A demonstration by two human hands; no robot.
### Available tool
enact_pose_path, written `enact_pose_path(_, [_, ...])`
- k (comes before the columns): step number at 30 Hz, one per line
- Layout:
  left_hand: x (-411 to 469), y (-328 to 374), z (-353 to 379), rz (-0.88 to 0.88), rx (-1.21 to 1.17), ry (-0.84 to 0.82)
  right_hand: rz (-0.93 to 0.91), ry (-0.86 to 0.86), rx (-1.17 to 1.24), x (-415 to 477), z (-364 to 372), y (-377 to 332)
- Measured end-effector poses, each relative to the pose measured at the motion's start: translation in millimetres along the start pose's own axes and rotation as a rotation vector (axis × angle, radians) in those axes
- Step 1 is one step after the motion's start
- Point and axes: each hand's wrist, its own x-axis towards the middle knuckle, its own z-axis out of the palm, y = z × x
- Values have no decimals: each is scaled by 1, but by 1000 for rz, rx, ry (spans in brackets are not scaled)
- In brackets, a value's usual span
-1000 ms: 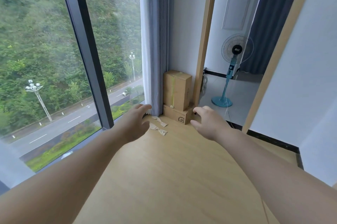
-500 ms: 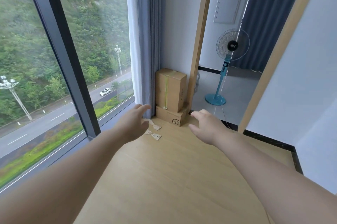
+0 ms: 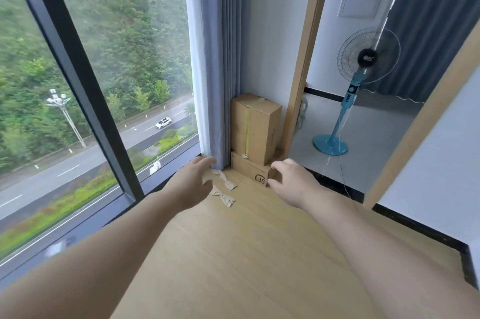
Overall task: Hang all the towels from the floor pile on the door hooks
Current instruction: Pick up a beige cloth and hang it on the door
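Note:
No towel pile and no door hooks appear in this view. Both my arms stretch forward over a light wooden floor [image 3: 233,253]. My left hand [image 3: 193,183] hovers with relaxed, loosely curved fingers and holds nothing. My right hand [image 3: 291,181] is held out the same way, empty, fingers slightly bent. Just beyond my left hand, two crumpled tan scraps [image 3: 224,190] lie on the floor.
Two stacked cardboard boxes [image 3: 255,137] stand in the corner beside a grey-blue curtain [image 3: 215,59]. A large window [image 3: 104,72] fills the left. A wooden door frame [image 3: 304,59] opens onto a room with a teal standing fan [image 3: 363,64]. White wall with black skirting lies right.
The view has swung left and dipped slightly toward the corner, so the boxes and fan look nearer. Both hands stay outstretched and empty, little changed in pose.

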Motion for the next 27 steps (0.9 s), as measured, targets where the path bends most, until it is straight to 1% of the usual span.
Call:
enact_pose_path(5, [44,-5,23,-58,-20,-8,-43,-80,-21,61,5,19])
enact_pose_path(12, [115,-36,41,-120,-55,-4,-67,-158,-71,145,27,27])
enact_pose_path(19, [212,-104,65,-150,-88,-41,-62,-214,-86,259,67,15])
enact_pose_path(24, [280,-163,80,-196,-130,-128,-6,-338,-107,342,100,-3])
enact_pose_path(27, [315,-192,87,-225,-138,-158,13,-382,-107,382,118,-7])
